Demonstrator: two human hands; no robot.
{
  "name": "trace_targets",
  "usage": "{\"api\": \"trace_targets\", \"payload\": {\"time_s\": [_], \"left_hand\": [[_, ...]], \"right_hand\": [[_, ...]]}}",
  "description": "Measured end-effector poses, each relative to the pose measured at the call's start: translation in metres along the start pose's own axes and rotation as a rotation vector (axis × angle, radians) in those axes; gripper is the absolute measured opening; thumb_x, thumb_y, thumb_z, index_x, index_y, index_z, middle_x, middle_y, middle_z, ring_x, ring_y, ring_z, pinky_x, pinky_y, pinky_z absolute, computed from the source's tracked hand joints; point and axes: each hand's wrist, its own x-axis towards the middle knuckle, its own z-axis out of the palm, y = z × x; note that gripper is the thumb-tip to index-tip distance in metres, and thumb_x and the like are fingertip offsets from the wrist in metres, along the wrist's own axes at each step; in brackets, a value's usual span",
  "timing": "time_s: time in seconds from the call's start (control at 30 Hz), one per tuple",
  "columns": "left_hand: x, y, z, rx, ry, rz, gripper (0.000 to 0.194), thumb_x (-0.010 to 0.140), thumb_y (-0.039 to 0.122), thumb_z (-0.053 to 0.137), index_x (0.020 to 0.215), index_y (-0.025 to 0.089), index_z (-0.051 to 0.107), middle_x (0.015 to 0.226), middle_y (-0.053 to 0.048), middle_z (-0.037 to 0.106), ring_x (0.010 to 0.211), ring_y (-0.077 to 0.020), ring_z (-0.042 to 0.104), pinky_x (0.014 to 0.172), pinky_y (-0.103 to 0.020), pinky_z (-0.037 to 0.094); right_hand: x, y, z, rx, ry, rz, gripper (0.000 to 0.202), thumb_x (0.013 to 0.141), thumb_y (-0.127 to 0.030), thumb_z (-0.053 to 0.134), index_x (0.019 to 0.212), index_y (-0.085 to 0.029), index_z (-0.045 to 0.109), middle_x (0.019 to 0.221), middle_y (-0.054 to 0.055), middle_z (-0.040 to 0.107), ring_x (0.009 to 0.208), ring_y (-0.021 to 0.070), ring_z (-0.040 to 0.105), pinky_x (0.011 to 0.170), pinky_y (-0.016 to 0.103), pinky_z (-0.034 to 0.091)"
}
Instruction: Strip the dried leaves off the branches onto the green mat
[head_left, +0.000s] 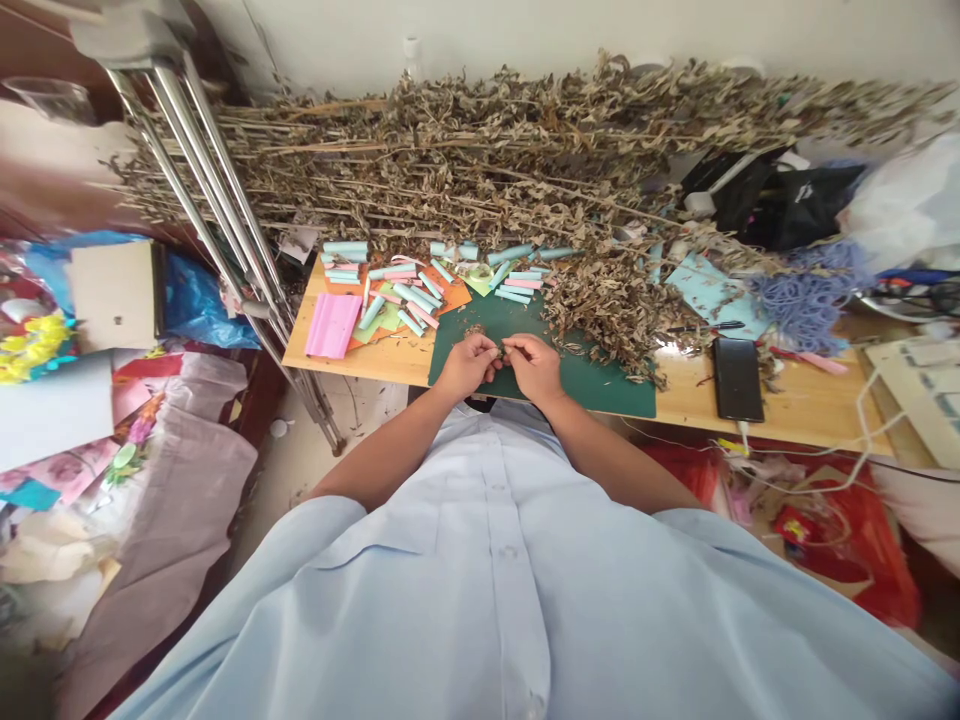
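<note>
Left hand (534, 364) and right hand (471, 364) meet above the near edge of a green cutting mat (592, 372), fingertips pinched together around a small bit of dried leaf (503, 351), partly hidden between them. Just beyond, to the right, lies a heap of dried leaves (611, 305); rolled paper tubes (412, 300) lie far left.

2 hands (501, 364) nearly meet, fingers curled.

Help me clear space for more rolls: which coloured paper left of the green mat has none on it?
The pink one, at the left near the table's front edge; rolls lie on the orange and green papers.
</note>
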Motion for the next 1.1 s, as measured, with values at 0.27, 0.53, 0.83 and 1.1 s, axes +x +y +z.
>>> {"api": "trace_targets", "payload": {"time_s": [0.27,0.53,0.83,1.1], "left_hand": [[0.0024,-0.0053,0.0003,-0.058,0.009,0.002,0.012,0.085,0.022,0.063,0.093,0.017,0.055,0.066,0.002,0.065,0.046,-0.0077,0.057,0.044,-0.018,0.035],[0.0031,-0.0094,-0.0011,0.028,0.029,0.035,0.015,0.081,0.019,0.067,0.093,0.017,0.057,0.065,0.003,0.065,0.046,-0.0064,0.055,0.043,-0.017,0.033],[0.0013,-0.0068,-0.0003,0.046,0.032,0.076,0.008,0.083,0.018,0.063,0.088,0.016,0.057,0.064,0.002,0.064,0.045,-0.0063,0.054,0.045,-0.018,0.037],[-0.0025,-0.0008,0.0022,0.147,0.03,0.109,0.004,0.083,0.015,0.06,0.081,0.016,0.057,0.06,0.002,0.061,0.045,-0.0069,0.054,0.044,-0.019,0.036]], "right_hand": [[-0.0028,0.0018,-0.0003,0.033,-0.025,0.013,0.023,0.09,-0.038,0.063,0.102,-0.024,0.075,0.108,0.007,0.073,0.073,0.0164,0.068,0.07,0.035,0.062],[-0.0035,0.0019,0.0028,0.077,-0.04,0.045,0.027,0.086,-0.043,0.068,0.103,-0.022,0.072,0.09,0.004,0.074,0.074,0.0175,0.069,0.074,0.035,0.061],[-0.0034,0.0001,0.0035,0.127,-0.064,0.047,0.028,0.083,-0.04,0.07,0.106,-0.023,0.07,0.093,0.004,0.074,0.075,0.0182,0.07,0.077,0.037,0.061],[-0.0079,-0.0061,0.004,0.007,-0.06,-0.01,0.023,0.088,-0.041,0.064,0.102,-0.022,0.065,0.088,0.005,0.073,0.072,0.0179,0.069,0.073,0.035,0.059]]}}
